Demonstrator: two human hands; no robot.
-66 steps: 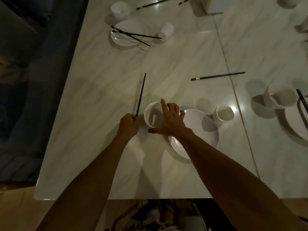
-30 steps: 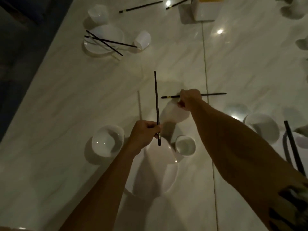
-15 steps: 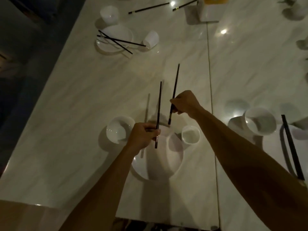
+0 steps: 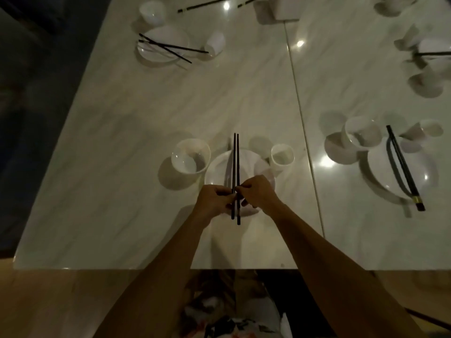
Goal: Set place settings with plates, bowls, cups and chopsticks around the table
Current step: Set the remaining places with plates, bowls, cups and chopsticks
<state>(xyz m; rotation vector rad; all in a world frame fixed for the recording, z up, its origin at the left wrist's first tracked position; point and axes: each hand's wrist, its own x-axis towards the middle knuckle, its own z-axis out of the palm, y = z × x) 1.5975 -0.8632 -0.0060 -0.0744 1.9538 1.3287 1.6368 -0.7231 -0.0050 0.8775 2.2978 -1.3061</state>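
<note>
- Head view: your left hand [image 4: 214, 200] and right hand [image 4: 258, 192] meet over the near half of the plate [image 4: 258, 167], and each grip is pinched narrow on the chopsticks [image 4: 235, 164], which stand side by side as a pair.
- You hold them low on the shafts, so most of the length runs away from the grip, across the plate and past its far rim; the short ends stick out toward you, one a little further than the other.
- Using both hands looks like a way to square the two sticks up parallel before letting them down onto the plate. Whether they already rest on it I cannot tell.
- Left of the grip and a bit beyond it sits the bowl [image 4: 190, 156], just beside the plate's rim; right of the grip and beyond sits the cup [image 4: 282, 154], also close to the rim. That keeps the plate's middle free for the pair.
- Well to the right of the grip, on the same counter [image 4: 122, 191], another setting is laid the same way, with a pair of chopsticks [image 4: 402, 167] across its plate.
- No brand, label or writing can be read anywhere; the light is dim.
</note>
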